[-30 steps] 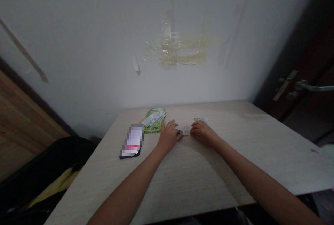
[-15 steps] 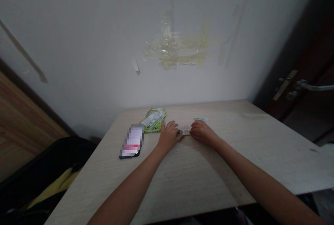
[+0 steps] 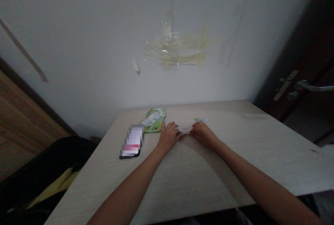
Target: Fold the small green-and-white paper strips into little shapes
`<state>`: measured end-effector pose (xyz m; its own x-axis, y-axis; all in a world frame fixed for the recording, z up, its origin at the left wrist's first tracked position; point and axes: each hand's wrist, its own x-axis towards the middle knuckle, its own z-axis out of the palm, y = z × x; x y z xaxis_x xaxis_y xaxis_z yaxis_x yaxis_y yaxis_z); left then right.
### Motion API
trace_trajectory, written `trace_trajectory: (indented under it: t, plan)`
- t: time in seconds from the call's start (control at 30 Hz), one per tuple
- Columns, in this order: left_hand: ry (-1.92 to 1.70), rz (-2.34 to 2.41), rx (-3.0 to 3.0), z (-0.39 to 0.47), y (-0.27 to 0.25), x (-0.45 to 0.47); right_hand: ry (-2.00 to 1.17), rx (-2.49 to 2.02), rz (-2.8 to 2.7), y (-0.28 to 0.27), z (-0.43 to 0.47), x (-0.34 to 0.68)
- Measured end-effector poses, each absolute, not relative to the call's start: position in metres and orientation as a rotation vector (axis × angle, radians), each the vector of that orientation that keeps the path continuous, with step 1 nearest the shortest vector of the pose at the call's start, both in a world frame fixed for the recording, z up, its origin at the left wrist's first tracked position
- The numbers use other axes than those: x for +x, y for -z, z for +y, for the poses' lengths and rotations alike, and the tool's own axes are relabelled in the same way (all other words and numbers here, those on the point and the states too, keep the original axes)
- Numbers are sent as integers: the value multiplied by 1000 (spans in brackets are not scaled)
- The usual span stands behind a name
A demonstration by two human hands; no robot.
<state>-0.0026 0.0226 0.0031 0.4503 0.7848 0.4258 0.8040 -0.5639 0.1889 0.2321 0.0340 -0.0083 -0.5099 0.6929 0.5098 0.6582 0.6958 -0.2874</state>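
A small strip of printed paper (image 3: 185, 130) lies low over the table between my two hands. My left hand (image 3: 169, 135) pinches its left end, with thumb and fingers closed on it. At the right end, the curled fingers of my right hand (image 3: 203, 132) grip it too. Just beyond my right hand lies a torn white-and-green scrap (image 3: 201, 119). Green-and-white printed sheets (image 3: 153, 119) rest beside my left fingers, at the back left of the table.
A phone (image 3: 132, 141) with a blurred screen lies left of my left forearm on the pale wooden table (image 3: 161, 190). The wall (image 3: 112, 78) with old tape (image 3: 180, 52) rises behind it. A dark bag-like thing (image 3: 52, 169) stands at left, a door handle (image 3: 315, 86) at right.
The strip between my hands now shows a narrower face, as if folded or tilted. Both hands have shifted only slightly; the phone and the green sheets stay put.
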Motion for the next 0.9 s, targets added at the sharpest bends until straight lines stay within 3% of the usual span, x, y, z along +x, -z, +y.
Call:
trace_trajectory:
  t: [0.43,0.9]
  plan:
    - [833,-1728,-2671,21,-14,2,-367,-1266,-2035,7,29,226]
    - [841,-1786,-2580,36,-5,5,-343,-1377,-2025,12,29,217]
